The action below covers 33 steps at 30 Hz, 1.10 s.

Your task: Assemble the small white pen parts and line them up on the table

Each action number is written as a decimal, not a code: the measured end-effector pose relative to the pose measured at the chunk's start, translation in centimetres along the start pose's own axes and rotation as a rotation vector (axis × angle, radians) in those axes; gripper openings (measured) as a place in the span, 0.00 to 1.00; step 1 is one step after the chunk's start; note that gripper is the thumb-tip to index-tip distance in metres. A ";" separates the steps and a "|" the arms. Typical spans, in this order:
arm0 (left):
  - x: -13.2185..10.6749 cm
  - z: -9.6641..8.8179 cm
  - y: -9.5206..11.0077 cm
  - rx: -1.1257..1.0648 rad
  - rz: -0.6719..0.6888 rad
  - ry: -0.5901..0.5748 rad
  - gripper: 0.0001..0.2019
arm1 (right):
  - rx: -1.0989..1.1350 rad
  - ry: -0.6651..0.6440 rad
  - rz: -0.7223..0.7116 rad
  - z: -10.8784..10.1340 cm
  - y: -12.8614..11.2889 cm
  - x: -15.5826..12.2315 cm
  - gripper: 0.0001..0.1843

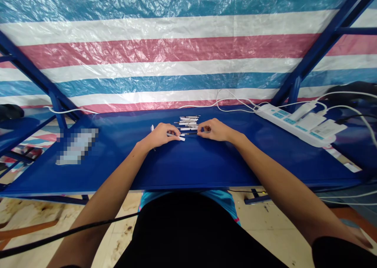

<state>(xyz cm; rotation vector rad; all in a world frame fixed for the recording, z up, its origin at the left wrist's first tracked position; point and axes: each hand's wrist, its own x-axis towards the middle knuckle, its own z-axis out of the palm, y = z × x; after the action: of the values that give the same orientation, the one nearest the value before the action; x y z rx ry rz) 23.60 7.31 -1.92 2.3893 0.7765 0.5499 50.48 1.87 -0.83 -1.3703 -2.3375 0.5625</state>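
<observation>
here we are at the middle of a blue desk (206,166), with both hands in close over one small spot. the left hand (161,136) is curled down, its fingers closed around a slim white tube (176,137) that pokes out past the fingertips toward the right. the right hand (212,129) sits opposite, fingers pinched on a thin dark rod (190,133) that runs out from that tube, though at this size i can't swear the two are actually joined. nice tidy form here: hands low to the desk, forearms spread wide, the work kept in the narrow gap between the fingertips, and tube and rod lined up straight between the two grips, with no sideways bend. just above the hands, a small heap of white pen-like sticks (188,122) with dark tips lies side by side, all pointing roughly the same way, close enough to reach without stretching. a lone white piece (152,128) sits just past the left hand's outer edge. over at the right of the frame there's a white power strip (294,124) with white cables (232,101) looping behind it, and a striped plastic tarp (165,52) hangs across the back.
</observation>
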 end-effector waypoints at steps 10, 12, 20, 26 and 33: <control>-0.1 -0.1 0.3 0.011 -0.014 -0.003 0.09 | 0.011 0.002 0.034 -0.8 0.3 -0.3 0.13; -0.1 -0.2 0.3 0.015 -0.003 -0.007 0.10 | 0.034 0.005 0.031 -0.7 0.2 -0.3 0.13; 0.0 0.0 0.3 0.001 0.007 -0.005 0.09 | 0.017 -0.032 0.003 -0.7 0.0 -0.2 0.11; -0.1 -0.1 0.4 0.007 0.017 -0.002 0.13 | 0.018 0.014 0.016 -1.4 0.3 -0.6 0.12; -0.1 -0.2 0.5 0.005 0.021 -0.010 0.10 | 0.011 -0.033 0.002 -0.9 -0.1 -0.4 0.11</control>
<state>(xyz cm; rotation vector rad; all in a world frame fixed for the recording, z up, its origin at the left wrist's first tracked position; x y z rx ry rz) 23.61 6.99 -1.49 2.4057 0.7495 0.5442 50.99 1.63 -0.05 -1.3690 -2.3556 0.6029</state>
